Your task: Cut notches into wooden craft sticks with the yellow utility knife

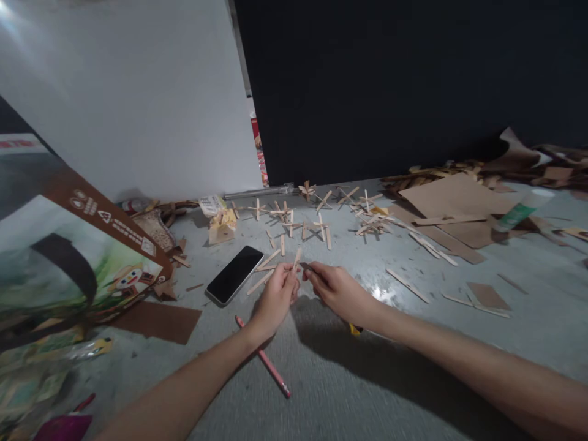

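Observation:
My left hand [281,286] is closed, pinching a short wooden craft stick [297,258] that points up from between the fingers. Close by on the right, my right hand [337,291] is closed too, its fingertips pinching a small, thin, dark piece [305,266] beside the stick. What that piece is, I cannot make out. Beyond both hands lie several craft sticks crossed into star-like shapes [321,231]. A black-screened phone [235,274] rests left of my left hand. Beneath my left forearm lies a pink pencil [274,372], partly covered.
A large printed bag [138,263] stands at the left, near a brown cardboard piece [158,321]. Cardboard sheets [452,199] and a glue stick [526,210] lie at the right. Something yellow [354,329] shows under my right wrist. A dark panel [413,86] rises behind.

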Motion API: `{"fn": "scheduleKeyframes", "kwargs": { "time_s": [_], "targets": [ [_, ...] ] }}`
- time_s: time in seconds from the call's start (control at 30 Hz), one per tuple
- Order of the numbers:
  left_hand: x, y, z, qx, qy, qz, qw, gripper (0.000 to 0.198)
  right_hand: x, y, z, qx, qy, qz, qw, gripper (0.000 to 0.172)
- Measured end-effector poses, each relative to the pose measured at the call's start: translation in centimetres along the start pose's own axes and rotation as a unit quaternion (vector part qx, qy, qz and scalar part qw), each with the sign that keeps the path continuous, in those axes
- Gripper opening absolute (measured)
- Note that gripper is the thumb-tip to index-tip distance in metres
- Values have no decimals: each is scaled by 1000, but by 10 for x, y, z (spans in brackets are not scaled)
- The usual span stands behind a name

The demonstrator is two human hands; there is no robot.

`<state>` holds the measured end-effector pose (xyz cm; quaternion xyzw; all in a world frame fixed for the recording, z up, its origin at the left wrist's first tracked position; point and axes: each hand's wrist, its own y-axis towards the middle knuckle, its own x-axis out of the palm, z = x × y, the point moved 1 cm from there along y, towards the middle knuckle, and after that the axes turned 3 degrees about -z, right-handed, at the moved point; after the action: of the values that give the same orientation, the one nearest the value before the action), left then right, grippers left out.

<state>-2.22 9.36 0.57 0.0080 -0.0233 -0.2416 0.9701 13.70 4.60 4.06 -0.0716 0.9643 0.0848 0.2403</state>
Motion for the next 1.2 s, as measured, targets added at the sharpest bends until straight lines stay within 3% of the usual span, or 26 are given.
{"fn": "scheduleKeyframes", "kwargs": {
  "time_s": [0.2, 0.33, 0.53, 0.7, 1.2],
  "targets": [
    [-3, 6, 0, 1, -56, 18, 998, 55, -15, 3, 10, -32, -36, 53, 997, 24],
    [-3, 3, 2, -14, -70, 14, 997, 48, -16, 0, 11, -48, -77, 78, 993, 23],
    [0, 1, 4, -22, -47, -22, 998, 49, -14, -2, -3, -75, -94, 24, 992, 32],
    [0, 0, -2, 3, -33, -27, 999, 43, -12, -3, -5, -68, -138, 5, 988, 29],
    [0, -7, 2, 71, 216, 6, 974, 39, -10, -2, -3, -49, -128, -2, 991, 33]
  ]
}}
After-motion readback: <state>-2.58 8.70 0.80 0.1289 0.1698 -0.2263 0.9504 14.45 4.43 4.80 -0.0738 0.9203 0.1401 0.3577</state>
